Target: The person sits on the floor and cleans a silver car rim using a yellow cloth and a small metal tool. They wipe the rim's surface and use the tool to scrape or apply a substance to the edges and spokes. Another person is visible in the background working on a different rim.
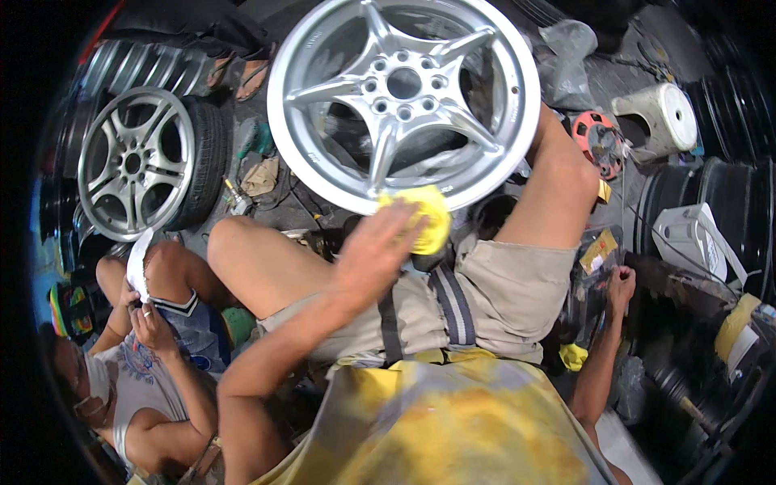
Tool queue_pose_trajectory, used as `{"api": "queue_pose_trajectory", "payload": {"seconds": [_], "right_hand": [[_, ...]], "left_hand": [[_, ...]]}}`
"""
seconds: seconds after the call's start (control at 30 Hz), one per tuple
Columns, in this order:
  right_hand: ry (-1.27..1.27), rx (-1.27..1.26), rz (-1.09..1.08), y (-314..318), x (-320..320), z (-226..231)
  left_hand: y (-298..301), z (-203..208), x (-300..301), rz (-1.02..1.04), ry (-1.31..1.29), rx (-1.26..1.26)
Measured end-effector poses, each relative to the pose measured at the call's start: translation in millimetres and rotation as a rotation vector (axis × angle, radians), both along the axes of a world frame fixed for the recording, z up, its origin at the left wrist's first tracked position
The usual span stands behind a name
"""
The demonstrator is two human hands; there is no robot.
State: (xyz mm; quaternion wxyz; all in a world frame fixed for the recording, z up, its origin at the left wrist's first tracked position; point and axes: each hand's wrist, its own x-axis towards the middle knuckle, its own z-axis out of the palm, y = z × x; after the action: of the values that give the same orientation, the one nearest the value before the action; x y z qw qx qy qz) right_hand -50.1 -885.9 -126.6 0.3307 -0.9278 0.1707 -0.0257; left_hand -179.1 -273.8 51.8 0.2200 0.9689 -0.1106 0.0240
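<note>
A silver multi-spoke alloy wheel rim [404,113] stands tilted in front of me, between my bare knees. My left hand [376,246] is closed on a bunched yellow cloth [428,220], which touches the lower edge of the rim. Part of the cloth is covered by my fingers. Far out to the right, my right hand [620,288] has its fingers curled together beside a dark cluttered surface with a tan packet [598,250]. Whatever its fingertips hold is too small to make out. Another piece of yellow cloth [573,356] lies near my right forearm.
At left sits another person [162,356], both hands on a white strip [139,263]. Behind them leans a second alloy rim [133,162] by a tire [206,153]. A white stool [667,121], red reel [596,144], white box [695,234] and black rims [719,190] crowd the right.
</note>
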Motion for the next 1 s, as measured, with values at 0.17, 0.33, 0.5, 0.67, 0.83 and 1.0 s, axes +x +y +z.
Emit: {"api": "queue_pose_trajectory", "payload": {"seconds": [0.17, 0.33, 0.5, 0.67, 0.83, 1.0], "right_hand": [[-0.021, 0.184, -0.090, 79, 10, 72], [0.063, -0.143, 0.109, 85, 34, 102], [0.174, 0.001, 0.340, 99, 57, 104], [0.244, 0.054, 0.492, 74, 89, 66], [0.363, -0.063, 0.430, 75, 95, 73], [0.351, -0.075, 0.444, 58, 96, 88]], "left_hand": [[116, 28, -14, 0.179, 0.152, 0.269], [118, 33, 14, 0.203, 0.085, 0.498], [24, 18, 4, 0.150, 0.124, 0.331], [-62, -7, 61, 0.125, 0.104, 0.045], [-64, -9, 83, 0.168, 0.100, -0.286], [26, 23, 41, 0.062, 0.301, 0.000]]}}
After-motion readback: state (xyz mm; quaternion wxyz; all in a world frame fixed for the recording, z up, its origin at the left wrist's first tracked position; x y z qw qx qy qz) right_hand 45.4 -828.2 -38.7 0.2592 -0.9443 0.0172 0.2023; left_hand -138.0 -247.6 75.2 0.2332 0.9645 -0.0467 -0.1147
